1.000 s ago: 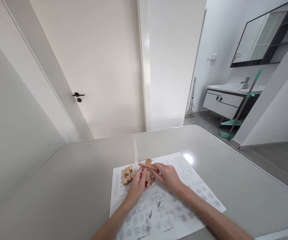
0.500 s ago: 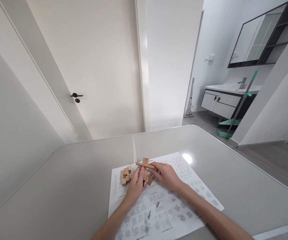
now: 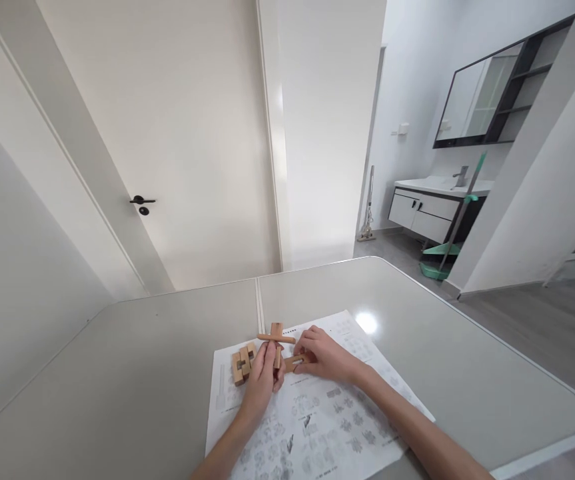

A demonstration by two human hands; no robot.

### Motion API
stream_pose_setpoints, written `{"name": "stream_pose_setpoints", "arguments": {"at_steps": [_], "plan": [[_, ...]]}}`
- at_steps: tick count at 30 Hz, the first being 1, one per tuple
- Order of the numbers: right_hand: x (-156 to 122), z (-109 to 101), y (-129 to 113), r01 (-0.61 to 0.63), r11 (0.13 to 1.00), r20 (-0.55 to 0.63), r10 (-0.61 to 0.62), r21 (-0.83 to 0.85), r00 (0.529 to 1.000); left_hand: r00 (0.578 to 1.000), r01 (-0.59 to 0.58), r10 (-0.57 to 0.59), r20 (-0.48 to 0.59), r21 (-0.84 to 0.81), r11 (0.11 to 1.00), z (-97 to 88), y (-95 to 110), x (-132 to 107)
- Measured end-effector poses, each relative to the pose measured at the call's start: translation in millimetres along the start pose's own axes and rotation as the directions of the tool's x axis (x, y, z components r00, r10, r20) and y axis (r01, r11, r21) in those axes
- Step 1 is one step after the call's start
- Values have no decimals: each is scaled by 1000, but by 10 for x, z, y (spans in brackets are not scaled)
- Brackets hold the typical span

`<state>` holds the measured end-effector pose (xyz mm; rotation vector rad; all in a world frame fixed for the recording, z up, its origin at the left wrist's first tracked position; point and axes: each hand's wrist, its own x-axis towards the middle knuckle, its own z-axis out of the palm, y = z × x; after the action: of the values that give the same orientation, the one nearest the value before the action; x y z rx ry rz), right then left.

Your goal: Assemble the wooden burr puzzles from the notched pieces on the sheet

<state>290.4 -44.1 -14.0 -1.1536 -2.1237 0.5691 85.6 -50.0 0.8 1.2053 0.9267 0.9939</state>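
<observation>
My left hand (image 3: 263, 373) is closed around crossed wooden puzzle pieces (image 3: 276, 329), held just above the paper. A thin rounded wooden stick (image 3: 286, 339) crosses the top of them, pointing left to right. To the right, my right hand (image 3: 326, 357) pinches a flat wooden piece with a slot (image 3: 291, 364) between thumb and fingers. Its left end lies close against the pieces in my left hand; whether they touch is unclear. Left of my hands, a group of notched wooden blocks (image 3: 241, 364) sits on the printed paper sheet (image 3: 327, 453).
The sheet lies on a grey table (image 3: 117, 387) with a seam (image 3: 260, 303) running to its far edge. Beyond stands a white door (image 3: 207, 147) with a black handle (image 3: 142, 200). At the right are a sink cabinet (image 3: 424, 210), a mop (image 3: 370, 207) and a green dustpan (image 3: 434, 271).
My right hand has let go of the thin stick and moved down onto the flat slotted piece. My left hand still holds the crossed pieces. The view has turned slightly right.
</observation>
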Motion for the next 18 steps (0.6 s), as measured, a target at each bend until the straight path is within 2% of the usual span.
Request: {"name": "stream_pose_setpoints", "arguments": {"at_steps": [6,10,13,18], "plan": [[31,35,-1,-8,999,22,9,-31,1000,1000,-23,23,-1,18,1000,-25,-24,27],[37,45,-25,10,1000,-51,-10,1,999,999,-33,33,3,34,999,-39,-61,48],[57,28,-19,-84,990,-173,103,113,979,999,-48,49,-4,36,998,-38,-64,56],[118,-37,0,-188,932,-343,294,310,892,999,-35,35,0,25,999,-43,-69,67]]}}
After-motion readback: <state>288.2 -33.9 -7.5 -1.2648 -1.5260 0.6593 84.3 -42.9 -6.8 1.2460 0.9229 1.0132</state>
